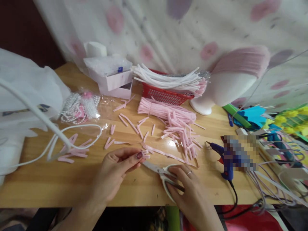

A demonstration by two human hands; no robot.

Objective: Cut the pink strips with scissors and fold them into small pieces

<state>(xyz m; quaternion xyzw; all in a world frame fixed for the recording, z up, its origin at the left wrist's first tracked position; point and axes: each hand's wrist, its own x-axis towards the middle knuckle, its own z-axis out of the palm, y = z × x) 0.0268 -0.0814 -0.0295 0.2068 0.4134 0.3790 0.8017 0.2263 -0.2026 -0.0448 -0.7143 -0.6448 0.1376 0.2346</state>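
My left hand [125, 163] is closed in a pinch on a short folded piece of pink pipe cleaner [145, 154]. In my right hand [190, 189] are white-handled scissors [166, 175], with fingers through the loops. Their blades point left and reach up to the pinched piece; whether they touch it I cannot tell. Just beyond the hands a pink measuring tape [168, 155] lies across the wood. Cut and bent pink pipe cleaner pieces [186, 141] are heaped behind it, beside a bundle of long pink pipe cleaners [163, 109].
A red basket [163, 95] holds white pipe cleaners [166, 78]. At right are a blue glue gun [227, 160], cords and a white head form [231, 86]. Bagged beads [81, 107], a white box [115, 80] and a curling white cable [36, 112] stand left.
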